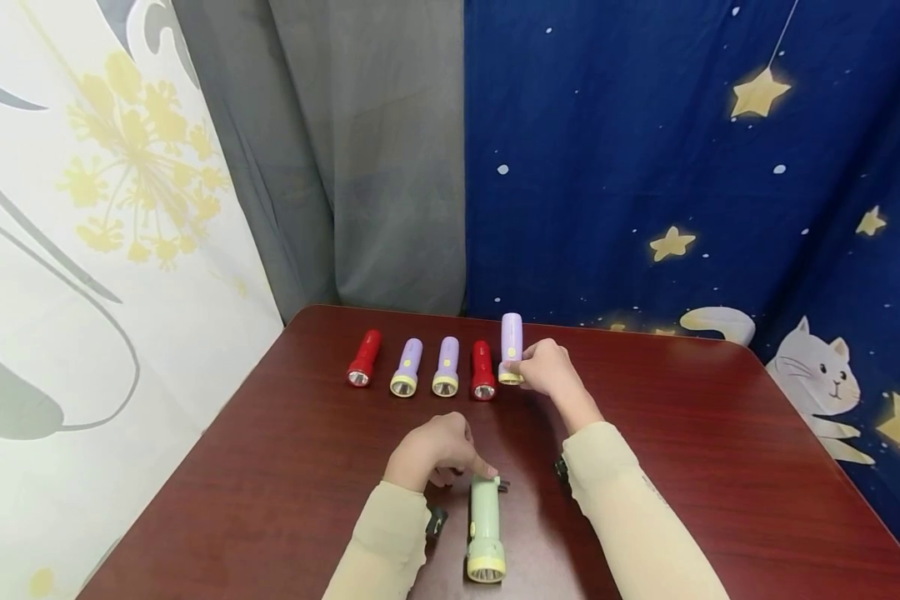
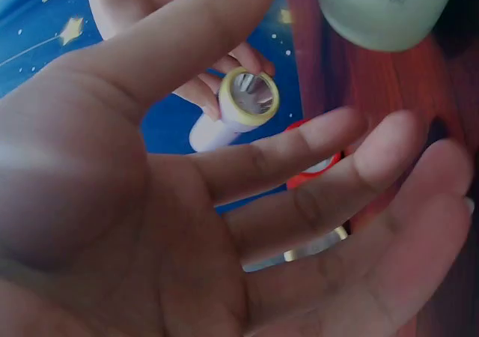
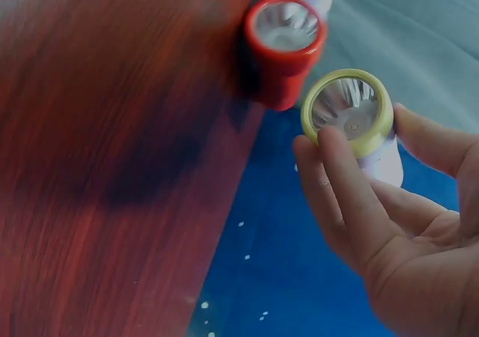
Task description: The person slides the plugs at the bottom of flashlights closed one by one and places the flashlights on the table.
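Note:
My right hand [image 1: 551, 367] pinches a purple flashlight [image 1: 512, 335] by its yellow-rimmed head, at the right end of a row near the table's far edge. In the right wrist view its lens [image 3: 346, 108] faces the camera, between thumb and fingers. My left hand [image 1: 441, 448] is by the tail end of a pale green flashlight [image 1: 484, 508], which lies with its lens toward me. One fingertip overlaps that tail in the head view. The left wrist view shows the left fingers [image 2: 299, 202] loosely extended, with nothing between them.
Left of the held flashlight, a red flashlight [image 1: 482, 367], two purple flashlights [image 1: 447, 360] [image 1: 408, 360] and another red flashlight [image 1: 366, 354] lie in a row on the dark red table [image 1: 292, 500]. A blue curtain [image 1: 607, 167] and a grey curtain [image 1: 397, 167] hang behind.

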The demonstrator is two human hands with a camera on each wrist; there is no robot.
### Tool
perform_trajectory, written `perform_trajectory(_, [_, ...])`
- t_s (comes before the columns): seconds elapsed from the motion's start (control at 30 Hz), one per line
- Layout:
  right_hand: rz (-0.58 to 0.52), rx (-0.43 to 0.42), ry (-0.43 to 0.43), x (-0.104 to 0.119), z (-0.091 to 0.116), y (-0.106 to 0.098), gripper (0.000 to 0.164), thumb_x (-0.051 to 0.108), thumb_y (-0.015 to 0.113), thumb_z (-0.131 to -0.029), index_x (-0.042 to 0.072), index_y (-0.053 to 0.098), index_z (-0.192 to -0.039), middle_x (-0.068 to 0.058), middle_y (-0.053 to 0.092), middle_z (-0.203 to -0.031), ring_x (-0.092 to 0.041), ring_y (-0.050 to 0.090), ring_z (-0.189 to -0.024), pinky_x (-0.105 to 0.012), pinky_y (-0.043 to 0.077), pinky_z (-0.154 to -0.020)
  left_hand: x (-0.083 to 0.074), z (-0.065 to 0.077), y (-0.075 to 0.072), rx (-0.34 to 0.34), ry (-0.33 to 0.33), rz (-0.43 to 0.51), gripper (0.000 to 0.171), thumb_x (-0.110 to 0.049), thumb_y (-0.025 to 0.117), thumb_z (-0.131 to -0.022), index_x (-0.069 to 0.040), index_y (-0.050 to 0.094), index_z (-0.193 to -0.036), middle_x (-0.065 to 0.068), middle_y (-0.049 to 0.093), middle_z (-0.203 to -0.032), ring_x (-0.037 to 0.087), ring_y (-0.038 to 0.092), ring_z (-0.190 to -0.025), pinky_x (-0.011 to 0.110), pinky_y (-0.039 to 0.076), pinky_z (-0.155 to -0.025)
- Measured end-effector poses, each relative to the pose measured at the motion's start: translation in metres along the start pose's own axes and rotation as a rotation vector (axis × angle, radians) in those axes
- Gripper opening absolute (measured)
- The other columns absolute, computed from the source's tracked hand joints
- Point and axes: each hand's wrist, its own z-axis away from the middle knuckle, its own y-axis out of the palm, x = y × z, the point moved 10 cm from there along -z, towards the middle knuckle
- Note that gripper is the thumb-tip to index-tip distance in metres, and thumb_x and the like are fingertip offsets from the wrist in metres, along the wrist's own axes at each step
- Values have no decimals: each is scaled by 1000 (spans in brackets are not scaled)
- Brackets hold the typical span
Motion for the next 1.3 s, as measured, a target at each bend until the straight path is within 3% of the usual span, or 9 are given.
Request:
perform_trajectory(0.17, [146, -17, 3, -7, -8, 1, 32, 24, 79, -94, -6, 77, -106, -18, 78, -92, -20, 70, -72, -28, 60, -64, -1, 0, 7, 9, 15, -40, 41, -29, 96, -78, -6, 64, -88, 13, 66, -84, 33, 71, -73, 47, 64, -65])
perform_trajectory(0.37, [214, -38, 40, -16, -11, 0, 33, 27, 78, -94, -5, 77, -100, -15, 76, -86, -26, 67, -81, -34, 58, -71, 0, -2, 11, 28, 3, -6, 40, -26, 95, -79, -5, 62, -90, 17, 66, -87, 30, 72, -71, 43, 64, -64])
perform_trajectory(0.57, [206, -22, 85, -29, -13, 3, 34, 27, 77, -95, -7, 75, -98, -15, 73, -80, -24, 70, -73, -31, 60, -66, 3, -2, 12, 32, -5, 34, 39, -24, 93, -82, -4, 62, -92, 18, 66, -88, 29, 72, -69, 42, 65, -64])
perform_trajectory(0.8, [140, 9, 143, -39, -18, 5, 36, 23, 76, -98, -11, 69, -108, -18, 71, -86, -16, 72, -60, -26, 61, -59, 0, -5, -3, -44, 24, -2, 38, -41, 80, -94, -7, 65, -100, 16, 67, -85, 30, 70, -74, 45, 65, -68])
perform_trajectory(1.03, [163, 18, 144, -42, -18, 10, 40, 27, 73, -100, -10, 68, -113, -18, 70, -87, -20, 74, -66, -30, 64, -64, -1, -5, -7, -51, 28, -7, 40, -46, 76, -96, -8, 65, -103, 14, 65, -83, 28, 67, -73, 45, 65, -69])
perform_trajectory(1.3, [250, 34, 109, -38, -12, 7, 38, 33, 68, -101, -5, 67, -104, -11, 63, -72, -25, 68, -66, -26, 52, -53, -5, -2, -4, -32, 46, 1, 40, -43, 78, -96, -6, 65, -104, 16, 67, -87, 30, 70, -74, 46, 65, -69])
